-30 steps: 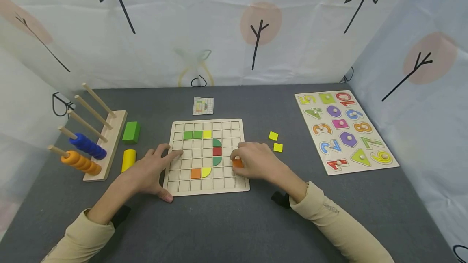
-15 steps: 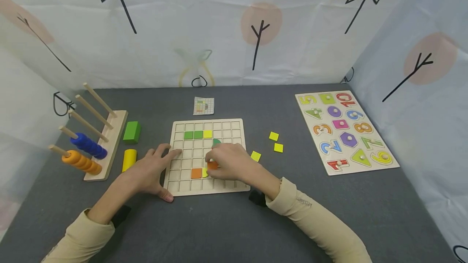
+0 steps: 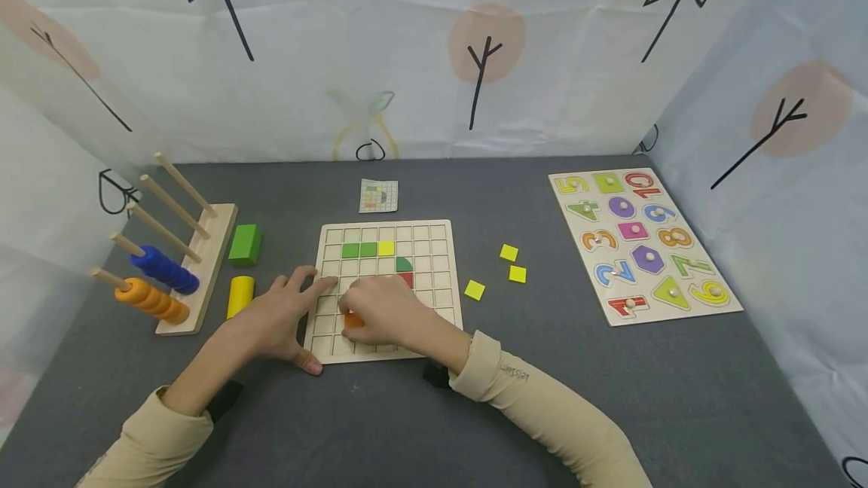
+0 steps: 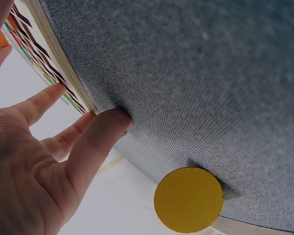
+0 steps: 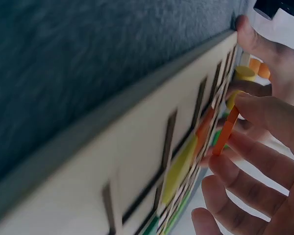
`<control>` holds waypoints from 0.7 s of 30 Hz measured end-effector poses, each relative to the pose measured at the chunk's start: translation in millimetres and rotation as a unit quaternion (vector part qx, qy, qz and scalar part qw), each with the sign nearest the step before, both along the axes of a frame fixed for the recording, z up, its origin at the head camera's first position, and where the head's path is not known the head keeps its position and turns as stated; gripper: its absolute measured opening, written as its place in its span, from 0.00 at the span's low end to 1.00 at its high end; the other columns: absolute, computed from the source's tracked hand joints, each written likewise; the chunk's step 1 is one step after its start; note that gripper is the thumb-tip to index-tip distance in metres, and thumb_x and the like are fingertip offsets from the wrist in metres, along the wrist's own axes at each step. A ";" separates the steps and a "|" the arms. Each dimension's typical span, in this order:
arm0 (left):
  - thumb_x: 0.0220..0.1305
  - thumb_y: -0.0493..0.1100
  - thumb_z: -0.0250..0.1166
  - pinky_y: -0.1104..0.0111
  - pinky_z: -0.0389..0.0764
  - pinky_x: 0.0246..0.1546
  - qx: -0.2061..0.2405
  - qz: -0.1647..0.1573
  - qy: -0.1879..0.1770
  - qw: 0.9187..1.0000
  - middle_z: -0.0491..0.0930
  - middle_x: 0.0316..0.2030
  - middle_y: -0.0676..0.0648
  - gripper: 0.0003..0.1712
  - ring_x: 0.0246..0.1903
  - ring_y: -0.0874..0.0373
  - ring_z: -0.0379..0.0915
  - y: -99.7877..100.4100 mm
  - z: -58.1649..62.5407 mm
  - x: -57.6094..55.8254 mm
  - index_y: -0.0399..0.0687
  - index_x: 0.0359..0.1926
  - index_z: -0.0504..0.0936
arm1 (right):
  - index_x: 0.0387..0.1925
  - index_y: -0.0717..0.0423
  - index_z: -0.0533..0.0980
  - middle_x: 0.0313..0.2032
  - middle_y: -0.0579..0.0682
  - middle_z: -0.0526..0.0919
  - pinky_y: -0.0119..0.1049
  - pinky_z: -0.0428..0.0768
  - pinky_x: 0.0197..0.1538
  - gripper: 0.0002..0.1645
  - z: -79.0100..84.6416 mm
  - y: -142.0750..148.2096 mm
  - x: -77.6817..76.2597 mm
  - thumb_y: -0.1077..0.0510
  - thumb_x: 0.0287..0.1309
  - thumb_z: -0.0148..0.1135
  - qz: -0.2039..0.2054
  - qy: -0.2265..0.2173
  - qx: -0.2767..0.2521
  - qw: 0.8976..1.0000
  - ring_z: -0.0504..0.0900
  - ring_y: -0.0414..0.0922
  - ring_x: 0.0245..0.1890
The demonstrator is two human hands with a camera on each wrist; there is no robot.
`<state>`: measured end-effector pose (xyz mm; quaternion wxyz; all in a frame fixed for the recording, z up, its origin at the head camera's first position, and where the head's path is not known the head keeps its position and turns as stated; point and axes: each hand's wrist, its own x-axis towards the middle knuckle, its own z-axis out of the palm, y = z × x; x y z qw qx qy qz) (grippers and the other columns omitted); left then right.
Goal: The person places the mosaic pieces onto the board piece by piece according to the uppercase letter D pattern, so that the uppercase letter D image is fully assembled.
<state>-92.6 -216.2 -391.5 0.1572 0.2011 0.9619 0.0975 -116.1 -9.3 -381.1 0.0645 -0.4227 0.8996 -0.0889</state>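
Play area, bldg. unclear — printed sheets (image 3: 407, 59) round grey table (image 3: 380, 428) w/ ring stacker (image 3: 163, 268), no. puzzle (image 3: 644, 247).

"What's by the grey table's (image 3: 353, 420) left edge?"
"Peg stand (image 3: 206, 269), green block (image 3: 245, 245), yellow cylinder (image 3: 240, 297)."
"Back edge?"
"A small card (image 3: 378, 196)."
"Middle?"
"Grid board (image 3: 432, 262)."
"Right edge?"
"Number board (image 3: 624, 269), three yellow tiles (image 3: 518, 274) inward."

left sleeve (image 3: 152, 435): beige, broad cuff (image 3: 169, 416) | right sleeve (image 3: 549, 398): beige, dark lettering (image 3: 513, 372) | black wrist pieces (image 3: 225, 400) | hands (image 3: 274, 318): bare
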 end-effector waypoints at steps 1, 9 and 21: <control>0.23 0.71 0.85 0.43 0.82 0.48 0.001 -0.001 0.001 1.000 0.62 0.70 0.29 0.76 0.58 0.28 0.68 0.0 0.0 -0.1 0.46 0.75 0.65 | 0.33 0.42 0.85 0.27 0.38 0.80 0.27 0.63 0.22 0.07 -1.3 -2.7 0.5 0.46 0.58 0.71 0.002 0.005 0.003 1.000 0.72 0.34 0.25; 0.23 0.73 0.84 0.42 0.82 0.47 0.002 -0.001 0.002 1.000 0.62 0.70 0.28 0.76 0.57 0.28 0.68 0.3 0.5 -0.5 0.46 0.74 0.65 | 0.26 0.42 0.81 0.24 0.37 0.76 0.29 0.63 0.20 0.11 -9.7 -16.9 1.8 0.45 0.57 0.73 0.004 0.017 0.007 1.000 0.71 0.36 0.23; 0.23 0.72 0.85 0.44 0.82 0.46 0.005 -0.007 0.006 1.000 0.62 0.69 0.28 0.76 0.56 0.28 0.68 -1.0 0.0 -0.3 0.45 0.74 0.65 | 0.29 0.42 0.85 0.26 0.38 0.79 0.29 0.65 0.21 0.09 -8.8 -15.6 -0.3 0.45 0.59 0.72 -0.012 0.011 0.021 1.000 0.74 0.38 0.28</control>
